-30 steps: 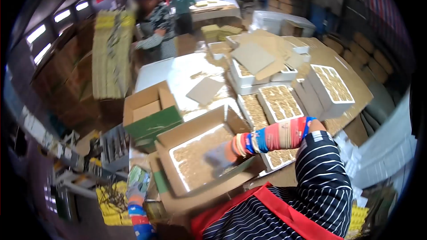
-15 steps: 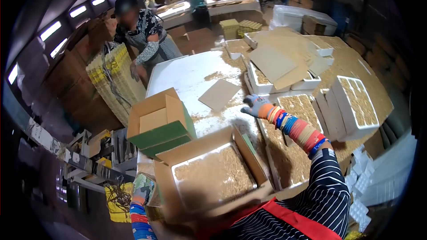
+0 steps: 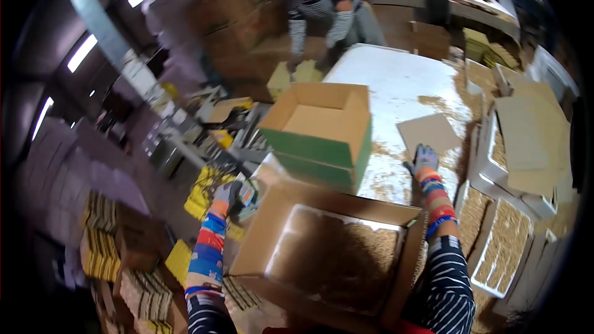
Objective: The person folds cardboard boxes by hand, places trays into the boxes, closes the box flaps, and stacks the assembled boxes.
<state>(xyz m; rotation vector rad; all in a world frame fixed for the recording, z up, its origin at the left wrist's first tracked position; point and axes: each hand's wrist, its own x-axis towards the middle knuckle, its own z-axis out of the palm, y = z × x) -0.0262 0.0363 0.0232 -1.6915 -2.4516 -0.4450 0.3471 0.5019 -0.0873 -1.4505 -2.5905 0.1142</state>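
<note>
My left hand, in a grey glove, is closed beside the near box's left wall, on a small roundish teal-and-white object whose kind I cannot make out. My right hand, also gloved, reaches over the table with fingers stretched out at the near edge of a flat cardboard sheet; whether it touches the sheet I cannot tell. Between my arms stands an open cardboard box. Inside it lies a white foam tray filled with tan, grain-like pieces, partly in shadow.
Beyond the near box is an open green-sided carton on the white table. Foam trays and stacked cardboard sheets lie at right. Yellow bundles sit low at left. A co-worker bends across the table.
My view has swung left and down. My right hand has moved from beside the foam trays to the loose cardboard sheet. The co-worker has bent lower over the yellow stack.
</note>
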